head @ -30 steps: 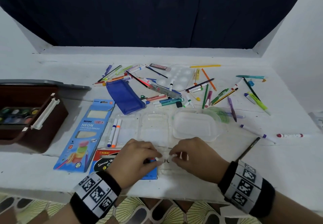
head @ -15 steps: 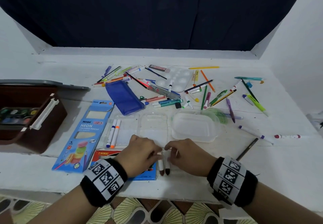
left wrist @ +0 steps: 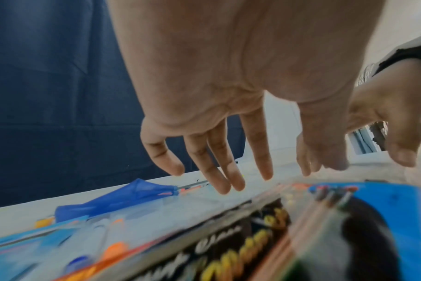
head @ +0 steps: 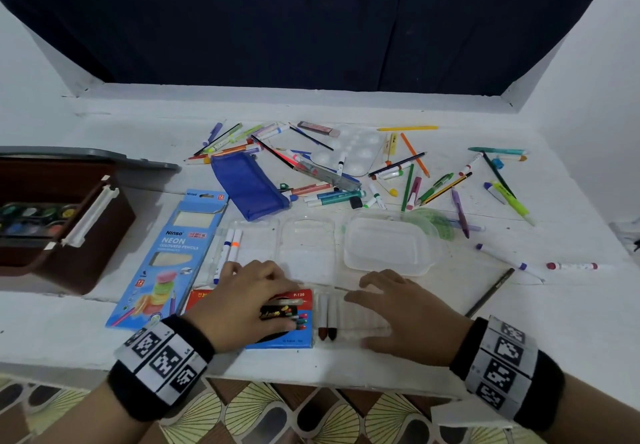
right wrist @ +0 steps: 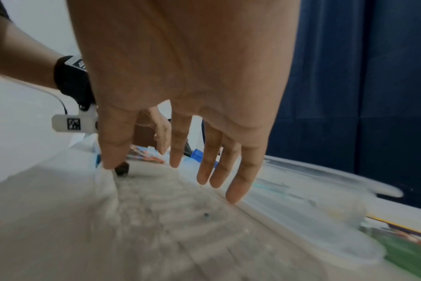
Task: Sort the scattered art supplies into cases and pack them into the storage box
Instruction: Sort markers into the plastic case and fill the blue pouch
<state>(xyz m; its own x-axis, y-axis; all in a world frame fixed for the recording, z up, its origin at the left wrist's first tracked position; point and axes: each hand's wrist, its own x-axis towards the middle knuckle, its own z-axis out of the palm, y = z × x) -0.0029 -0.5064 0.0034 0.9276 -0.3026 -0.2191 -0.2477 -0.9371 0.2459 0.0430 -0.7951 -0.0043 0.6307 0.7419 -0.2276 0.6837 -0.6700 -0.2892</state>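
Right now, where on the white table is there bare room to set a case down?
Bare patches: the near right corner, right of the right hand and the dark pencil; the far left, behind the brown storage box. Crowded: the loose pens across the far middle, and the front middle around the clear tub.

Both hands let go and moved apart: left hand (head: 254,299) now over the crayon box (head: 289,319), right hand (head: 398,312) flat, fingers spread. Two markers (head: 327,317) lie released in the clear tray (head: 360,315).
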